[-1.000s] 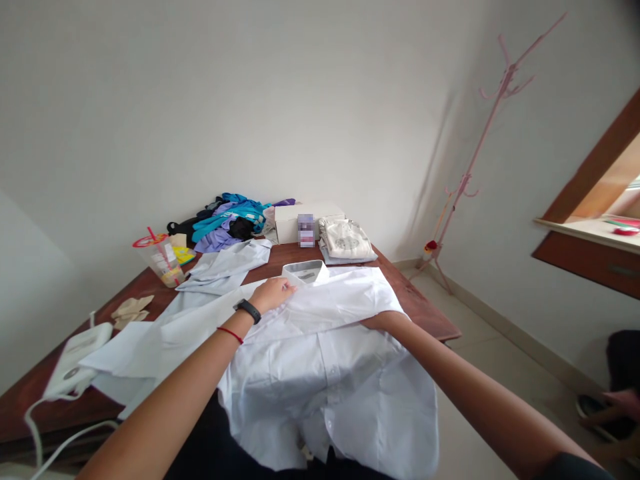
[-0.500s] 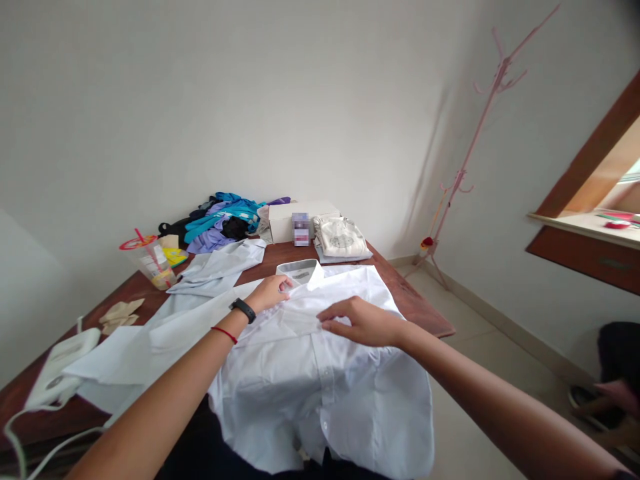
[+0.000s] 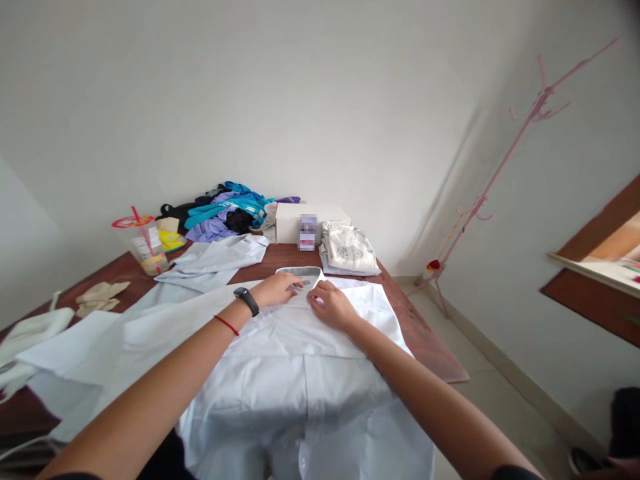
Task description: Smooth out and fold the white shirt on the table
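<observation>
A white button-up shirt [image 3: 280, 340] lies spread over the table, its lower part hanging over the front edge and a sleeve stretched to the left. Its collar [image 3: 300, 271] points toward the wall. My left hand [image 3: 279, 289], below a dark wristband, rests at the left side of the collar opening, fingers bent but apart. At the collar's right side, my right hand [image 3: 330, 303] has its fingertips pressed together on the shirt front near the collar edge.
Behind the shirt are a white box [image 3: 287, 223], folded clothes [image 3: 350, 248] and a coloured clothes pile [image 3: 227, 210]. A plastic cup [image 3: 145, 247] with a straw and beige cloth [image 3: 101, 297] sit left. A pink coat rack [image 3: 510, 150] stands right.
My right hand has moved up from the shirt's chest to the collar. My left hand has shifted slightly right, along the collar opening. The view has turned a little.
</observation>
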A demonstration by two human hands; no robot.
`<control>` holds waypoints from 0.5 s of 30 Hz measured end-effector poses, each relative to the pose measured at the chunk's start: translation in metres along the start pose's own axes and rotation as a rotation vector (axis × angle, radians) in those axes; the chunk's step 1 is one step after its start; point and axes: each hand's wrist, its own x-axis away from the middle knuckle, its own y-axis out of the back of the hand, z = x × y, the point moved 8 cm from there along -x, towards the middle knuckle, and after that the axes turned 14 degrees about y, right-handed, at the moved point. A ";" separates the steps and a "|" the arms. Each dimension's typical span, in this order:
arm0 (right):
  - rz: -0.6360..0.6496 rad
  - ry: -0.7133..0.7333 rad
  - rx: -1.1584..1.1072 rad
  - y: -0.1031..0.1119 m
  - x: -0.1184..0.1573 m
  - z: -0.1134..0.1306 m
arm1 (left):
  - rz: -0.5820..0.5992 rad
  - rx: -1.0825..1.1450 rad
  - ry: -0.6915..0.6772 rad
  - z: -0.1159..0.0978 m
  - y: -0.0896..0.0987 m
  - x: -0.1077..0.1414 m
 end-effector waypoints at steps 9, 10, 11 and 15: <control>-0.014 -0.122 -0.337 -0.014 0.014 -0.006 | -0.040 -0.053 -0.024 0.001 -0.006 0.019; -0.032 -0.156 -0.366 -0.013 0.014 -0.009 | -0.056 -0.056 -0.029 -0.001 -0.006 0.022; -0.050 -0.186 -0.386 -0.013 0.015 -0.012 | -0.073 -0.063 -0.037 -0.003 -0.005 0.024; -0.085 -0.237 -0.407 -0.011 0.015 -0.016 | -0.131 -0.092 -0.085 -0.013 -0.006 0.027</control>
